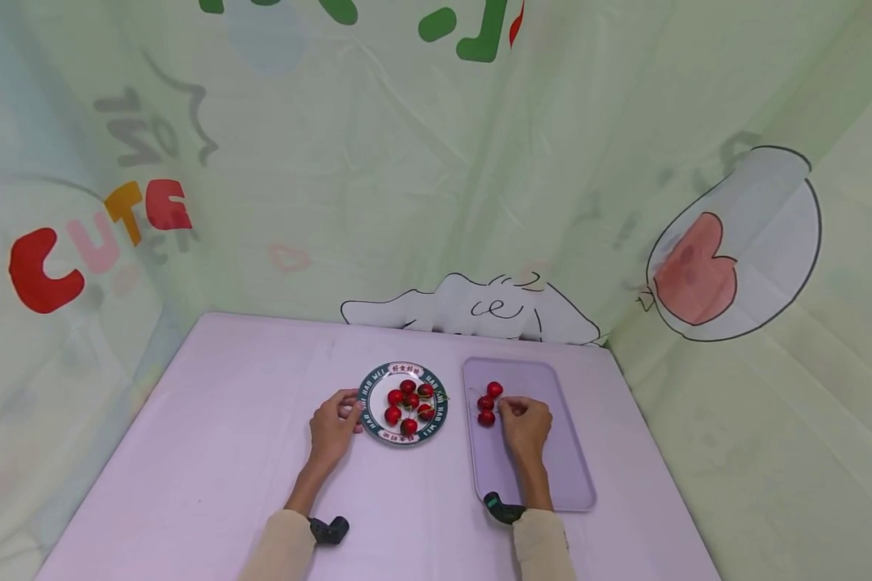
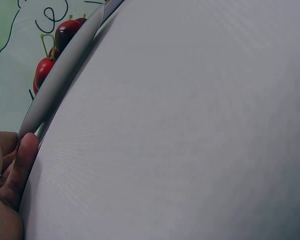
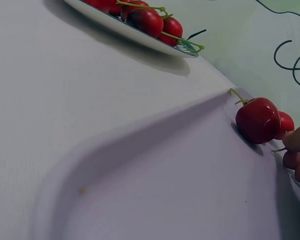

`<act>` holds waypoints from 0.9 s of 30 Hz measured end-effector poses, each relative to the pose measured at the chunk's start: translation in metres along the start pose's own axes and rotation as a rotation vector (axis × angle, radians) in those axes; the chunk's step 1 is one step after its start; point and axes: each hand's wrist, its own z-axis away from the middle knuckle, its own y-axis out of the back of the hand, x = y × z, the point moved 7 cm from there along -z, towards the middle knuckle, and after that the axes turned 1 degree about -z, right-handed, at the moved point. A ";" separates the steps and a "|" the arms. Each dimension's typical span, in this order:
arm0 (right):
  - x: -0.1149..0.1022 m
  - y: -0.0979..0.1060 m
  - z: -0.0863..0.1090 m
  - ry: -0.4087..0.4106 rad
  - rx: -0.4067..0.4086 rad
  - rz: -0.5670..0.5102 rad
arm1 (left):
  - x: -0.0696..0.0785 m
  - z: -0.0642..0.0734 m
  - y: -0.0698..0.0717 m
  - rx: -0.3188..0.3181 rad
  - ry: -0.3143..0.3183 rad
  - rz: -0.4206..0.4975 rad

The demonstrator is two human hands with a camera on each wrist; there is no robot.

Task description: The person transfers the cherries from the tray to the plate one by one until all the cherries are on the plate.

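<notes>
A round plate (image 1: 368,420) with a dark green patterned border holds several red cherries (image 1: 408,427) with stems. My left hand (image 1: 332,428) grips the plate's left rim; in the left wrist view its fingers (image 2: 27,155) lie right at the rim's edge. On the purple tray (image 1: 530,484), 3 cherries (image 1: 486,418) sit in a short row near the left side. My right hand (image 1: 529,428) is over the tray, right beside that row. Its thumb and fingers (image 3: 297,140) pinch a thin stem close to a cherry (image 3: 258,120).
Both things stand on a pale table (image 1: 211,452), the tray to the right of the plate. A printed light green curtain (image 1: 407,186) rises behind the table and along both sides. Dark wrist cameras (image 1: 329,530) are strapped to both wrists.
</notes>
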 end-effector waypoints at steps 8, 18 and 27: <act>0.001 0.011 0.002 -0.064 0.095 -0.027 | 0.001 0.001 0.001 0.002 0.002 -0.003; 0.000 0.020 0.004 -0.126 0.129 -0.291 | 0.000 0.001 0.001 0.002 -0.002 -0.006; -0.011 0.013 0.000 -0.201 0.056 -0.582 | 0.000 0.000 0.001 0.002 -0.005 0.010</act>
